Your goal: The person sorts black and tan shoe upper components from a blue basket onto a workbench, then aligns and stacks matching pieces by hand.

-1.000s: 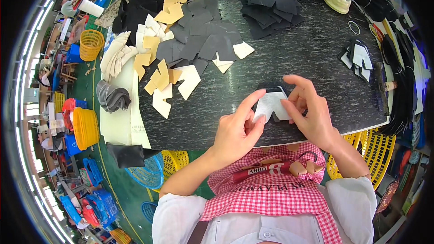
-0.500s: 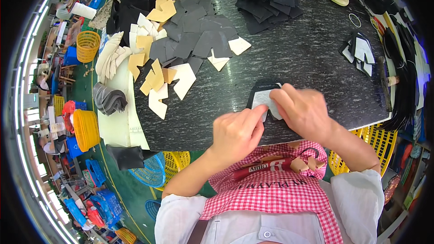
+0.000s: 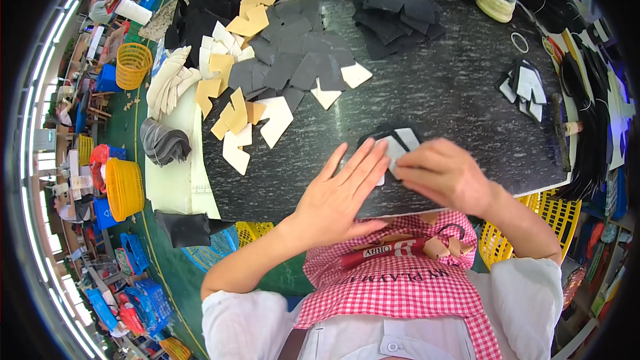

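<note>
On the dark speckled table [image 3: 480, 93], near its front edge, lies a small cut piece with a pale grey face and black edging [image 3: 395, 150]. My left hand [image 3: 340, 190] rests flat with its fingers stretched out over the left part of this piece, hiding much of it. At the piece's right side, my right hand [image 3: 450, 177] has its fingers pressed together on the pale face. Its fingertips partly cover the notch. A strip of black shows between two pale parts of the piece.
Black cut pieces [image 3: 287, 70] spread at the left with cream and tan notched pieces [image 3: 273, 120]. Another black pile [image 3: 393, 17] sits at the back. Grey-faced pieces [image 3: 527, 90] lie at the right, near a rubber ring [image 3: 519, 42]. Yellow baskets [image 3: 557, 220] stand below the table edge.
My left hand has gone from bent fingers at the piece to lying flat with fingers spread. The right hand has shifted slightly down, and the piece has turned a little beneath the fingers.
</note>
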Tool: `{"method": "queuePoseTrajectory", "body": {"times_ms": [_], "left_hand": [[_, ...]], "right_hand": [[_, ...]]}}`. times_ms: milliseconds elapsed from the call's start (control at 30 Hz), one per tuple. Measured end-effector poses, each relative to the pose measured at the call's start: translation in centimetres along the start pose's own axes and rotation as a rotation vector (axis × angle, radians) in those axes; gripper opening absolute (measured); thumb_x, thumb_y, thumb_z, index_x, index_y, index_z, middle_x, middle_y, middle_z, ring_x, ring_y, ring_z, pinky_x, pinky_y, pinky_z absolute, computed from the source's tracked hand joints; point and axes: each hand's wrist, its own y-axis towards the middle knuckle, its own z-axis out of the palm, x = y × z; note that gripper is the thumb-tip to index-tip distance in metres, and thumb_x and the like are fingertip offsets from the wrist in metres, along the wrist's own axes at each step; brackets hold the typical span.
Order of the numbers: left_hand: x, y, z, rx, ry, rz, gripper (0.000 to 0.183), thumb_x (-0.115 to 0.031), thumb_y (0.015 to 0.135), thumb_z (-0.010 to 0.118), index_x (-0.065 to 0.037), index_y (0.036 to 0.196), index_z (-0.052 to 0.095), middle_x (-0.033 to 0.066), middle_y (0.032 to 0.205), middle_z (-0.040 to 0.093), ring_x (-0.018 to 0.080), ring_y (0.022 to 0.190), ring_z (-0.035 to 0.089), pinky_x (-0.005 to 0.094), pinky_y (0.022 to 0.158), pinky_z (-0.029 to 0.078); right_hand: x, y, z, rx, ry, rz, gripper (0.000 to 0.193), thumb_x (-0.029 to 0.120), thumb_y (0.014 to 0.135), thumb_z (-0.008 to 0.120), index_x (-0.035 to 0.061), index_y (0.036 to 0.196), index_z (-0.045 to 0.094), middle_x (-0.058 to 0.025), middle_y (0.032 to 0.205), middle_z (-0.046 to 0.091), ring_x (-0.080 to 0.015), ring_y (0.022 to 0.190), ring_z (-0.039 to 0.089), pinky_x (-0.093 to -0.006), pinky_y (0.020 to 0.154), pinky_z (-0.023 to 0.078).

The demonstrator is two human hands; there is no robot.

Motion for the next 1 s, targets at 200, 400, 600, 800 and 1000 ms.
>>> {"method": "queuePoseTrajectory", "body": {"times_ms": [200,400,600,800,1000], "left_hand": [[-0.4,-2.2,0.5,-0.014,0.098,-0.109,0.087,-0.050,0.074,0.065,0.003,0.136,0.035,0.0186,0.144,0.033,0.0312,0.135,0.031,0.0560,0.108,0.017],[-0.2,-1.9,-0.5,-0.030,0.186,-0.141,0.078,-0.048,0.078,0.062,0.001,0.133,0.039,0.0162,0.144,0.034,0.0295,0.134,0.032,0.0550,0.108,0.020],[1.5,0.6,-0.7,-0.006,-0.043,-0.004,0.073,-0.039,0.078,0.067,-0.004,0.135,0.038,0.0160,0.146,0.031,0.0325,0.134,0.031,0.0560,0.108,0.016],[3.0,5.0,-2.6,-0.185,-0.090,-0.015,0.070,-0.028,0.080,0.065,-0.005,0.138,0.035,0.0182,0.146,0.029,0.0325,0.134,0.030,0.0547,0.106,0.018],[6.9,14.5,-2.4,-0.468,0.103,0.179,0.071,-0.027,0.082,0.062,-0.002,0.140,0.030,0.0174,0.149,0.020,0.0344,0.135,0.026,0.0462,0.111,0.020]], "right_hand": [[0.4,-0.2,0.4,0.081,-0.095,-0.109,0.040,0.015,0.064,0.061,-0.0012,0.101,0.061,-0.0055,0.099,0.057,-0.0190,0.090,0.056,-0.0309,0.076,0.046],[0.9,0.7,0.5,0.078,-0.024,-0.054,0.024,0.009,0.069,0.066,0.0004,0.091,0.061,-0.0054,0.092,0.055,-0.0206,0.082,0.056,-0.0313,0.072,0.047],[-6.5,8.4,-3.5,-0.352,-0.215,0.010,0.013,0.009,0.075,0.066,0.0015,0.086,0.063,-0.0112,0.090,0.059,-0.0295,0.084,0.057,-0.0383,0.076,0.047],[-12.8,12.5,-4.4,-0.328,-0.234,-0.008,0.014,0.011,0.079,0.065,-0.0005,0.087,0.066,-0.0091,0.086,0.060,-0.0270,0.086,0.058,-0.0354,0.079,0.046],[-13.5,10.1,-4.8,-0.569,0.615,0.591,0.023,0.019,0.089,0.060,-0.0018,0.097,0.067,-0.0018,0.094,0.064,-0.0110,0.087,0.058,-0.0254,0.080,0.044]]}}
